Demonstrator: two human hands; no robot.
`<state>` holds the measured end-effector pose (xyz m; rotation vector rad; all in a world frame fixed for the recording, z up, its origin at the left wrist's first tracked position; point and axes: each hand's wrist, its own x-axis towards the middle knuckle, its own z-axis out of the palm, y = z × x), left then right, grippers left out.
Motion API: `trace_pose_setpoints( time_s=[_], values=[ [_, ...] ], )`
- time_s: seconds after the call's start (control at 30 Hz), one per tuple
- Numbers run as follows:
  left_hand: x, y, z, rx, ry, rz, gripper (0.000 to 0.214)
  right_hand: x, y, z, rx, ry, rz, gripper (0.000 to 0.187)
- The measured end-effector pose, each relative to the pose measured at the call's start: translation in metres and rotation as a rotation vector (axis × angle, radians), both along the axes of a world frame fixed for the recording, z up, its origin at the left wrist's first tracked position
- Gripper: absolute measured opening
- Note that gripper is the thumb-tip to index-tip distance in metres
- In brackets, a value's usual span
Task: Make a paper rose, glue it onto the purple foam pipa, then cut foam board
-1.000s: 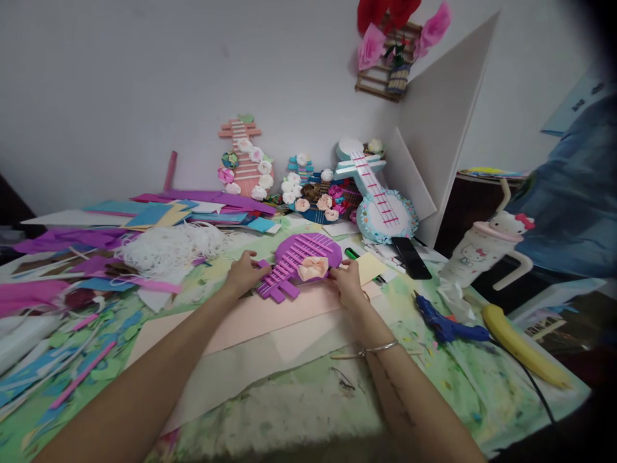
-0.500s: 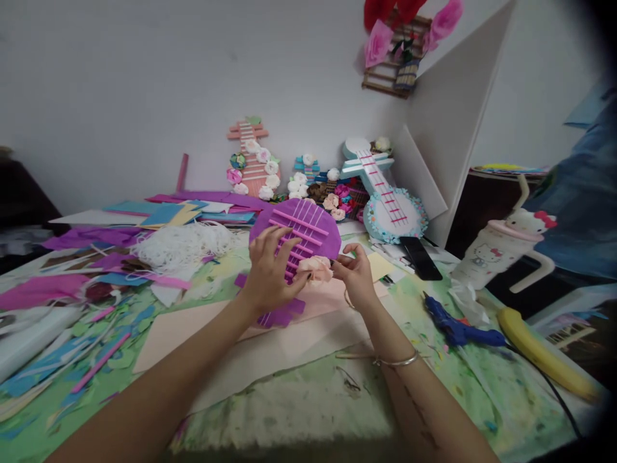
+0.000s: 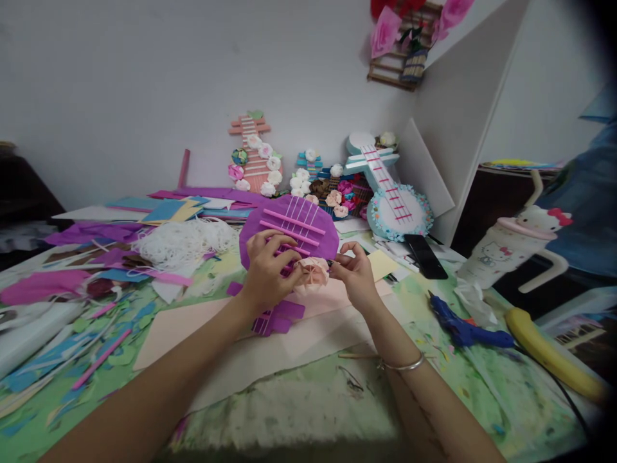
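A peach paper flower (image 3: 311, 275) is between my two hands, its folded petals facing me. My left hand (image 3: 270, 270) has its thumb at the flower's left side, and its curled fingers lie over a purple craft lute (image 3: 315, 209). Thumb and forefinger of my right hand (image 3: 355, 273) pinch the flower's right edge. Pink bars and white strings cross the lute's round body; its narrow end points toward me. Part of the lute is hidden behind my left hand and the flower. Beneath lie peach paper sheets (image 3: 187, 328).
To the right lie a blue glue gun (image 3: 465, 326), a banana (image 3: 554, 357), a phone (image 3: 425, 256) and a white tumbler (image 3: 501, 254). White shredded paper (image 3: 186, 244) and coloured scraps cover the left side. Finished craft lutes, one pale blue (image 3: 393, 193), lean at the back wall.
The flower has turned so its open petals face me more. The purple lute has shifted slightly left, with my hands still at the flower. The view has shifted a little.
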<state>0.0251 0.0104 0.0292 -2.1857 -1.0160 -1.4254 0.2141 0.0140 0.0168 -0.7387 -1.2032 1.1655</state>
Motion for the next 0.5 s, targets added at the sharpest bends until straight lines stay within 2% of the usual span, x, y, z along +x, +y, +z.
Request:
trace_pose_setpoints(
  time_s=[0.3, 0.5],
  values=[
    [0.0009, 0.0034, -0.0071, -0.097, 0.018, 0.060, 0.013, -0.0006, -0.0017, 0.0002, 0.036, -0.105, 0.033, 0.021],
    [-0.0017, 0.0050, -0.0020, -0.095, -0.051, 0.278, 0.074, -0.0019, -0.0009, -0.0025, 0.117, -0.200, -0.014, 0.020]
  ],
)
